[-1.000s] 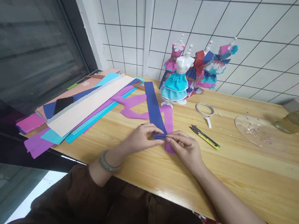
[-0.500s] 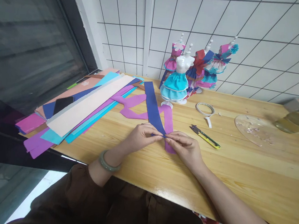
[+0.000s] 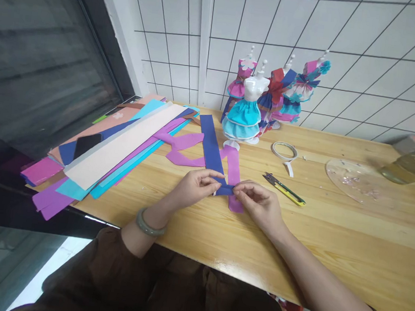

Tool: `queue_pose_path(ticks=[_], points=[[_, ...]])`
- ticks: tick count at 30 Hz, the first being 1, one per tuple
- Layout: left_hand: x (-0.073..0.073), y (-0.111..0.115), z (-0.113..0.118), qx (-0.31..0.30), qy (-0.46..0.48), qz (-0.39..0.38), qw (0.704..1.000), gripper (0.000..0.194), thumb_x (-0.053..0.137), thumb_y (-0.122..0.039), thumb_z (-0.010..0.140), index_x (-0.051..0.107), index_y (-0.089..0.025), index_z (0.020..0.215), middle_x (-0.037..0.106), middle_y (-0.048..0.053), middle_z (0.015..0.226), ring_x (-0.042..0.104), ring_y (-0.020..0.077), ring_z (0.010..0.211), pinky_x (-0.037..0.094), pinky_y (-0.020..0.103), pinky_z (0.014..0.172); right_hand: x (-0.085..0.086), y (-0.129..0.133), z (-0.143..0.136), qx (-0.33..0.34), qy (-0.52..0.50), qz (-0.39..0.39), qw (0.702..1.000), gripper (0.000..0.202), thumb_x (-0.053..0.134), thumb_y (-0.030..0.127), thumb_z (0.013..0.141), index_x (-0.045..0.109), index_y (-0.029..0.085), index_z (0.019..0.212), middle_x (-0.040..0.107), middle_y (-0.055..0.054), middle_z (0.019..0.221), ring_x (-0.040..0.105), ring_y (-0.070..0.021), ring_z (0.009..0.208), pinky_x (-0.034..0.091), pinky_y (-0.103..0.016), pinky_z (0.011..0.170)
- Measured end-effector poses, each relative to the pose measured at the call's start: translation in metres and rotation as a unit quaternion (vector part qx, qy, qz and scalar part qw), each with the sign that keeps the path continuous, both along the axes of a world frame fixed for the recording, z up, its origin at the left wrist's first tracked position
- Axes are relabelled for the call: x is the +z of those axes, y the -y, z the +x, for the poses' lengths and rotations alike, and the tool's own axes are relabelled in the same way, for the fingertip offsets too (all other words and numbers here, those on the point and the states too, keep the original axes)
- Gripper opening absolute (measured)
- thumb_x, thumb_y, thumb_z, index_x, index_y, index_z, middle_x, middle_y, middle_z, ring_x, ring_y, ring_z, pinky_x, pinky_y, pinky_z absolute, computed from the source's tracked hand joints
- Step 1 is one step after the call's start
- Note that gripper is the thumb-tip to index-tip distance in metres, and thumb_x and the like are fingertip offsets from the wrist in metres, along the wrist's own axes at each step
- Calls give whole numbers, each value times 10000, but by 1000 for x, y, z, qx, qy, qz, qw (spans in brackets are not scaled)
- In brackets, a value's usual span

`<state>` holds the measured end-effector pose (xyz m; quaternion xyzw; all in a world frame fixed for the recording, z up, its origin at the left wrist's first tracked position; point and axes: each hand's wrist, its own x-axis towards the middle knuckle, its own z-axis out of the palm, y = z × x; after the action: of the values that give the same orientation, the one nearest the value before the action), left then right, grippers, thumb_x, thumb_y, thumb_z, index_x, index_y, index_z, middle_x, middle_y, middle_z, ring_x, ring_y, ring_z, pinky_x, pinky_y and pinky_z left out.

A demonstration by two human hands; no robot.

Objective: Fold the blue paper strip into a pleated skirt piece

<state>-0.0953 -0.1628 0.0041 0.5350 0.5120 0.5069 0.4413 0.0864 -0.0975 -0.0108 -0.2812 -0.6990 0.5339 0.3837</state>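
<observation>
Fingertips of my left hand (image 3: 195, 190) and right hand (image 3: 258, 204) pinch the near end of the long dark-blue paper strip (image 3: 212, 152) at frame centre, both grips closed on its folded edge. I judge it light, limp and easily creased, best held at the fold. It crosses a purple paper strip (image 3: 234, 171) on the wooden desk (image 3: 334, 230); yellow-handled snips (image 3: 285, 190) lie right.

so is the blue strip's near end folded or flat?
Folded: the blue strip lies flat up the table, but its near end is doubled over, pinched between left hand and right hand.
</observation>
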Motion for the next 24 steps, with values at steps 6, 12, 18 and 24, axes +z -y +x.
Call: queue_pose_path(ticks=[6, 12, 18, 24], points=[[-1, -3, -2, -4, 29, 3, 1000, 247, 560, -271, 737, 551, -138, 945, 575, 5, 678, 499, 76, 583, 393, 198, 555, 1, 0, 0, 0, 15, -23, 1000, 193, 602, 330, 739, 617, 176, 855, 620, -35, 702, 563, -128, 611, 469, -257, 560], [-5, -6, -3, 3, 36, 19, 999, 179, 562, -271, 728, 541, -146, 855, 540, -1, 690, 502, 78, 595, 397, 194, 552, 4, 1, 0, -1, 5, -27, 1000, 178, 580, 342, 756, 574, 188, 846, 606, -18, 658, 562, -128, 581, 460, -254, 545], [-1, -4, -4, -4, -16, 33, 999, 157, 506, -243, 761, 615, -131, 784, 565, 19, 696, 499, 93, 621, 382, 207, 552, 3, 1, 2, -1, 42, -24, 999, 209, 562, 359, 765, 630, 179, 847, 625, -28, 677, 565, -134, 598, 454, -255, 548], [-1, -2, -3, -8, 10, 13, 1000, 187, 538, -236, 744, 619, -127, 872, 582, 29, 737, 509, 92, 654, 396, 209, 583, 3, 2, -2, -16, 35, -12, 999, 246, 618, 344, 719, 625, 170, 892, 568, -7, 634, 517, -115, 554, 431, -244, 519]])
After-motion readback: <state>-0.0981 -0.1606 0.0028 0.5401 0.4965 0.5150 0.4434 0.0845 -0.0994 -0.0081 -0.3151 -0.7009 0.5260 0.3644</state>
